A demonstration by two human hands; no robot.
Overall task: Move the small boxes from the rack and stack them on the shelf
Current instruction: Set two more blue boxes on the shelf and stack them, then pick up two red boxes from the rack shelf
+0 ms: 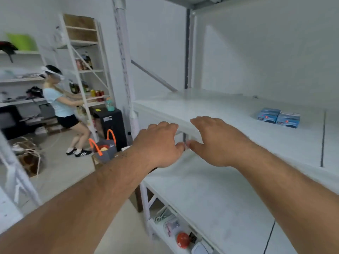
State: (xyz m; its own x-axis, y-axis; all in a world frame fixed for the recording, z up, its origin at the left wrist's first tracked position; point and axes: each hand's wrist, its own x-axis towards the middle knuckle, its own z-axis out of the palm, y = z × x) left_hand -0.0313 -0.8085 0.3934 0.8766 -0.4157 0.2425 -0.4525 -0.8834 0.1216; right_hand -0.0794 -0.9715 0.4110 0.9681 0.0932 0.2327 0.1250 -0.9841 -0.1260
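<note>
Both hands reach toward the front edge of the white shelf (229, 114) — the left hand (157, 143) and right hand (218, 140) side by side, fingers loosely spread, holding nothing; their thumbs nearly meet. Two blue boxes (278, 117) (touching, side by side) sit well apart from the hands, further back on the shelf's right.

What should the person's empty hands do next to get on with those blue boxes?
Probably turn away to fetch another box: both the left hand and the right hand hold nothing, and two blue boxes already sit side by side on the shelf.
</note>
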